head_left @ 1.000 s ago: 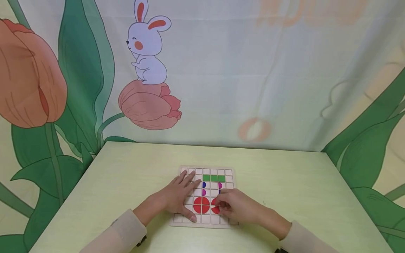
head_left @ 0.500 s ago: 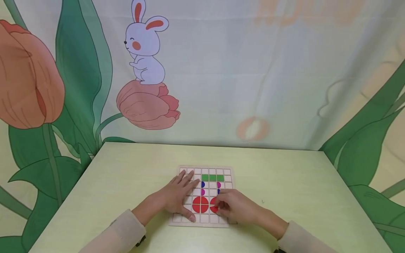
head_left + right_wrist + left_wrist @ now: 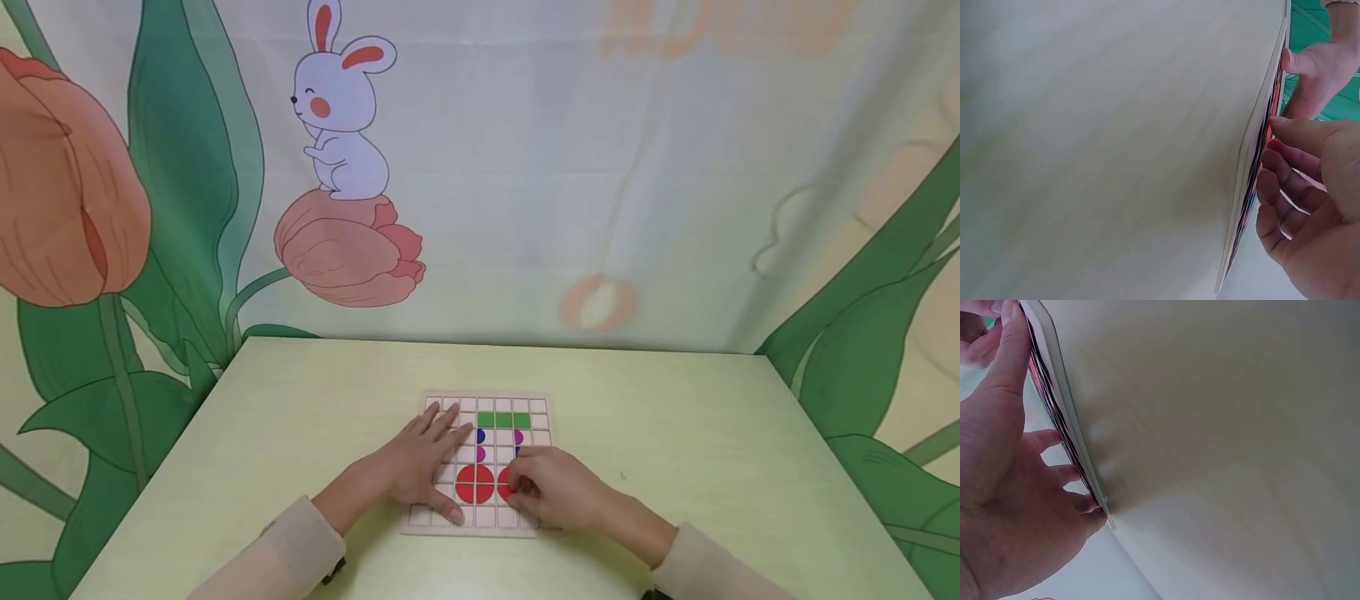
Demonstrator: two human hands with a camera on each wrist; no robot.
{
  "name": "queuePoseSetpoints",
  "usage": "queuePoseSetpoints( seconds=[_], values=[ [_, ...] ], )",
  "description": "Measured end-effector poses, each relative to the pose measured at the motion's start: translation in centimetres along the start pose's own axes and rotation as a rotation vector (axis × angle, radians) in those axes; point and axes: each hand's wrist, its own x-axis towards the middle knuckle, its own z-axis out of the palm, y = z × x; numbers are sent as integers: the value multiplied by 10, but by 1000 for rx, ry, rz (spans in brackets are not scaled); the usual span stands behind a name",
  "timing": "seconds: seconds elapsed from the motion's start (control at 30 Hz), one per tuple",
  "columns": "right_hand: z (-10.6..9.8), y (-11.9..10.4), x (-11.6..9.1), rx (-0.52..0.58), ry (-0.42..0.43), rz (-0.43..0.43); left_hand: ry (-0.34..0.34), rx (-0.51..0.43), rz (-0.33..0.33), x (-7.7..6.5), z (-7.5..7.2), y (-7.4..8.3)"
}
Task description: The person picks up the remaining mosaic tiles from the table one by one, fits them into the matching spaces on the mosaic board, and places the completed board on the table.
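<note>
On the table lies a square wooden grid board (image 3: 486, 518). My left hand (image 3: 420, 468) rests on its left side with fingers spread and the thumb near the front edge. With curled fingers, my right hand (image 3: 558, 492) pinches a small red quarter-circle tile (image 3: 506, 494) at the board's right side; the hand hides most of it. A red circle of quarter tiles (image 3: 467, 475) sits just left of those fingertips. Farther back are green square tiles (image 3: 504, 421), a blue half-circle tile (image 3: 481, 436) and magenta half-circle tiles (image 3: 481, 454). Another blue tile is partly covered by my right hand.
The pale yellow-green table (image 3: 322, 400) stretches out on both sides of the board. Behind it hangs a cloth (image 3: 510, 167) printed with a rabbit, tulips and leaves.
The gap between the red tiles at my right fingertips has narrowed. My left hand stays put on the board, and the head view has shifted slightly.
</note>
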Motion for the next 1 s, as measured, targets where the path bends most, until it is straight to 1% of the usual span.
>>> queuePoseSetpoints(
  seconds=[0.13,0.23,0.33,0.43,0.5,0.6,0.73,0.87,1.0],
  values=[
    [1,-1,2,-28,15,-20,-1,-3,-4,-1,0,0],
    [0,-1,2,-18,21,-29,2,-5,-1,-1,0,0],
    [-4,0,1,75,8,-22,9,-20,9,-1,0,-1],
    [-14,3,-1,181,-17,-3,9,-29,10,-1,0,-1],
    [-23,7,-3,210,-32,14,9,-31,8,0,0,-1],
    [-36,12,-9,187,-36,18,10,-32,4,-1,1,-2],
    [-49,23,-20,164,-20,32,13,-44,10,-2,1,0],
    [-57,38,-33,155,9,53,15,-52,16,-3,-1,1],
    [-61,55,-43,147,26,71,15,-36,9,-3,-2,0]
  ],
)
